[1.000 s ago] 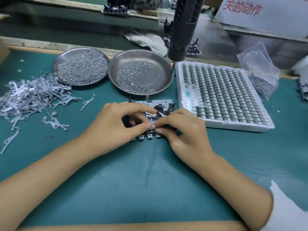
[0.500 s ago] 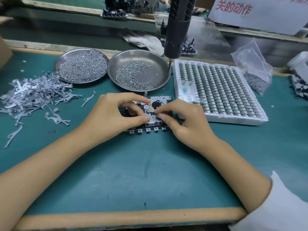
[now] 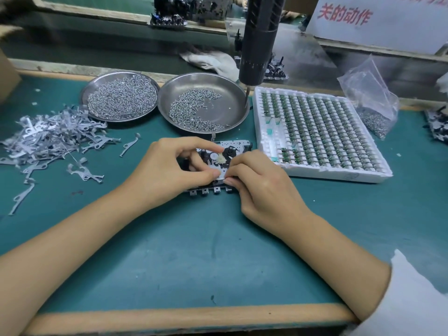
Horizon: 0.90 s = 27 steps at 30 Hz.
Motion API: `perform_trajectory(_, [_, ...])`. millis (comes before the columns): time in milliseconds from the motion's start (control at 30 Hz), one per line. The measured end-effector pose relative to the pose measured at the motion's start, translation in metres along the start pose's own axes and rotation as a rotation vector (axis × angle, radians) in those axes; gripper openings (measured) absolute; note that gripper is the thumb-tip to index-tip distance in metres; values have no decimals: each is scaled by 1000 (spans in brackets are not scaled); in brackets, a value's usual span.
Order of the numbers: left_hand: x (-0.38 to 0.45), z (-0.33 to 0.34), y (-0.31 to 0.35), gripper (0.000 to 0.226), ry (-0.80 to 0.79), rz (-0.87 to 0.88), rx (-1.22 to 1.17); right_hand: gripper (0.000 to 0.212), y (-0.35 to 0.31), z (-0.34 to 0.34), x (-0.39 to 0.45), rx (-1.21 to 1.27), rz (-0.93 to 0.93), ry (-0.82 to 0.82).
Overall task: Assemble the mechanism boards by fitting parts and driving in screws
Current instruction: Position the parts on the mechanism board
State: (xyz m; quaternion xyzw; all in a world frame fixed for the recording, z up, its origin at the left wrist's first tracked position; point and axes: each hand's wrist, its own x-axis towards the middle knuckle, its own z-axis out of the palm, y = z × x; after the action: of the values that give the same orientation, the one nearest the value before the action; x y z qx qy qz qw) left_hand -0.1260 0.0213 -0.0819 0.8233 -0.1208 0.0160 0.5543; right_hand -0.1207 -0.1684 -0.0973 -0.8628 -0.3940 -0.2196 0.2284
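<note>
Head cam: mechanism board [image 3: 236, 145] sits mid-worktop [image 3: 194, 263], both hands on it. Left hand [image 3: 167, 170] pinches its left side, probably to steady it, while the right hand [image 3: 264, 185] fingers [image 3: 232, 166] pinch a small part into place. Screw dish [image 3: 232, 110] and hanging screwdriver [image 3: 258, 44] wait just beyond, handy for driving.

Open green surface [image 3: 218, 263] lies nearest the viewer. Screw dishes [image 3: 203, 103], foam tray [image 3: 339, 175] and hanging driver [image 3: 259, 37] crowd the far side. Metal brackets [image 3: 48, 139] block the left.
</note>
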Motion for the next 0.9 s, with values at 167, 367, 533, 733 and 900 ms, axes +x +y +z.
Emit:
perform_trajectory(167, [3, -1, -1, 37, -37, -7, -28, 18, -6, 5, 0, -82, -13, 34])
perform_trajectory(367, [5, 0, 0, 42, -50, -6, -29, 15, -6, 6, 1, -109, 4, 34])
perform_trajectory(533, [5, -3, 0, 44, -47, -3, 4, 7, -2, 4, 1, 56, 84, 30])
perform_trajectory(733, [5, -5, 0, 46, -26, 6, 13, 12, 6, 2, 3, 258, 236, 148])
perform_trajectory(900, [5, -4, 0, 45, -39, 32, 9, 12, 9, 4, 3, 266, 225, 182])
